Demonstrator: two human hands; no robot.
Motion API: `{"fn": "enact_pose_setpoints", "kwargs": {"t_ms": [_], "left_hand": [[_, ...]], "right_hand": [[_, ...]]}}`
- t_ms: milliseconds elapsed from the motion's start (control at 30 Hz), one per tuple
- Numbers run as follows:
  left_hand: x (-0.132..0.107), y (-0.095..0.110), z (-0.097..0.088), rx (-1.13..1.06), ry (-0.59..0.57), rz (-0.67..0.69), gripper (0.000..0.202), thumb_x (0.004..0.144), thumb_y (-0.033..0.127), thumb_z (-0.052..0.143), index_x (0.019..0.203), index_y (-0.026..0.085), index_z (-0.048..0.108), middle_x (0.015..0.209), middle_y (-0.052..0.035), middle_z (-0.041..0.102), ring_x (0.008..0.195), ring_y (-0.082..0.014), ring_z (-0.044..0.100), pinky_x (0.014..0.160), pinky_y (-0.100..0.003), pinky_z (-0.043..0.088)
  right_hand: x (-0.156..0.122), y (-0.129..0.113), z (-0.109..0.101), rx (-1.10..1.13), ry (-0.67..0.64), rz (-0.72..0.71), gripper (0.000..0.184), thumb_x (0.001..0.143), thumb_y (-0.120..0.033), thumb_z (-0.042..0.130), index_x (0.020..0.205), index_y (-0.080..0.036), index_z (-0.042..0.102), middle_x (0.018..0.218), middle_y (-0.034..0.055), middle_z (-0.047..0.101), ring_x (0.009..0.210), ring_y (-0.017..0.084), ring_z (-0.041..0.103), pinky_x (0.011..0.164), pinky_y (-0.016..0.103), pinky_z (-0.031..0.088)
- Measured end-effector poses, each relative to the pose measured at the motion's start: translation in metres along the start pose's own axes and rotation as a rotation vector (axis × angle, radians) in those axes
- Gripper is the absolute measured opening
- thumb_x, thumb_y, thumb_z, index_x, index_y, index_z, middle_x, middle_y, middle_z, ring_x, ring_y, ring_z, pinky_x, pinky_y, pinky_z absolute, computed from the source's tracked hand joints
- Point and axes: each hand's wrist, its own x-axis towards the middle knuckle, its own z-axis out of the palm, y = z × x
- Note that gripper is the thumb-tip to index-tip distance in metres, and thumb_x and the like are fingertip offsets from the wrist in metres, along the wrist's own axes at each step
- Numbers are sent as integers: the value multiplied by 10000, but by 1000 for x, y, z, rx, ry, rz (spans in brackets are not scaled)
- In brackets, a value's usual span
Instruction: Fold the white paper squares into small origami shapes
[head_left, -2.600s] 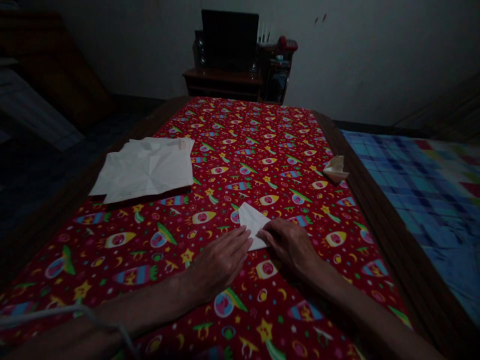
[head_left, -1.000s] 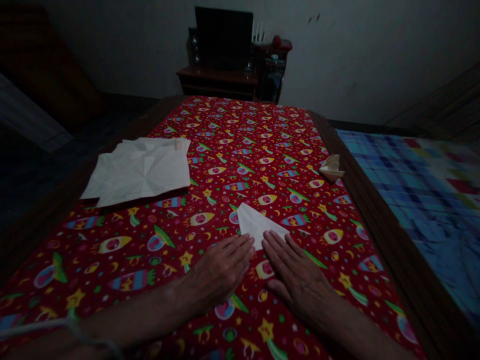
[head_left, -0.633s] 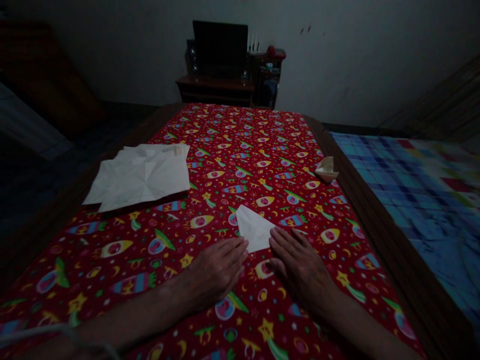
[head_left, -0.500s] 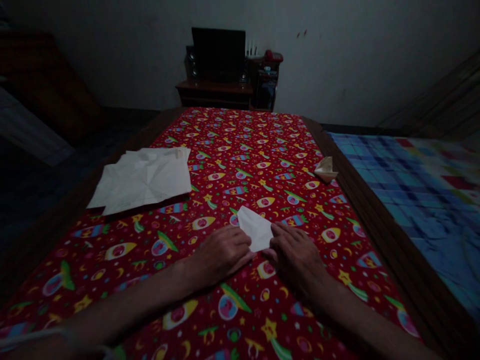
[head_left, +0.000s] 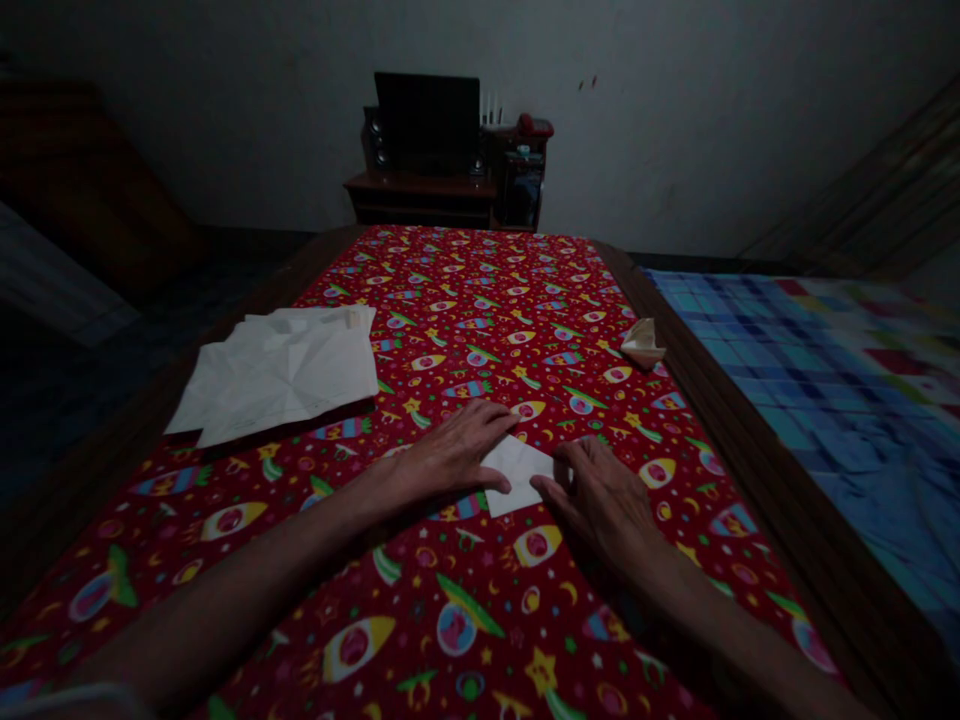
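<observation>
Between my hands on the red cloth (head_left: 450, 300) lies the folded paper (head_left: 517, 472), long axis roughly left to right, its far tip hidden under my left hand (head_left: 457, 450), fingers flat and together. My right hand (head_left: 607, 495) presses its right edge, fingers slightly spread. Creased white sheets (head_left: 281, 370) lie well left, a small paper figure (head_left: 643, 343) far right.

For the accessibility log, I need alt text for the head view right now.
On a red patterned cloth, the left hand and right hand rest on a small folded paper. Creased white sheets lie to the left; a small paper figure sits near the cloth's right edge.
</observation>
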Motion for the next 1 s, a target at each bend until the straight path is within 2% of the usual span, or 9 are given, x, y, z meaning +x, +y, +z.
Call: {"fn": "enact_pose_setpoints", "kwargs": {"t_ms": [133,333,500,667,833,1000], "left_hand": [[3,-1,0,2,-18,-11,714,675,463,736,1266,186,448,1155,-98,495,1079,-236,449,925,-382,424],[1,-4,2,-11,-5,-4,577,678,501,715,1117,177,524,1104,-82,504,1046,-235,448,896,-377,420],[2,-5,4,-13,-5,-22,638,669,524,712,1160,177,497,1072,-81,501,1034,-237,442,884,-377,417],[2,-6,3,-18,0,-17,571,667,533,709,1089,186,542,1053,-75,481,1021,-231,443,862,-361,428],[0,-3,3,-39,39,-1,551,686,515,702,1091,191,517,1122,-86,469,1074,-239,431,917,-374,415],[-1,-7,5,-30,72,19,544,691,537,687,1051,163,524,1103,-94,491,1061,-235,440,906,-357,410]], "right_hand": [[-2,1,3,70,-17,24,187,877,-368,523,812,-196,493,797,43,521,691,167,502,540,259,366],[-5,3,13,136,78,-11,82,895,-263,484,855,-196,509,811,48,545,725,176,515,628,293,421],[-6,2,14,127,88,-18,213,882,-319,511,1049,-188,524,897,88,547,814,221,521,657,333,447],[-4,2,13,179,75,3,101,883,-286,501,855,-197,539,845,61,528,786,196,508,655,316,442],[-2,1,14,215,141,-29,103,885,-249,484,809,-197,531,831,60,537,766,185,504,641,302,431],[-3,2,17,201,90,-72,137,897,-209,447,784,-190,523,757,48,541,708,170,500,623,283,417]]}}
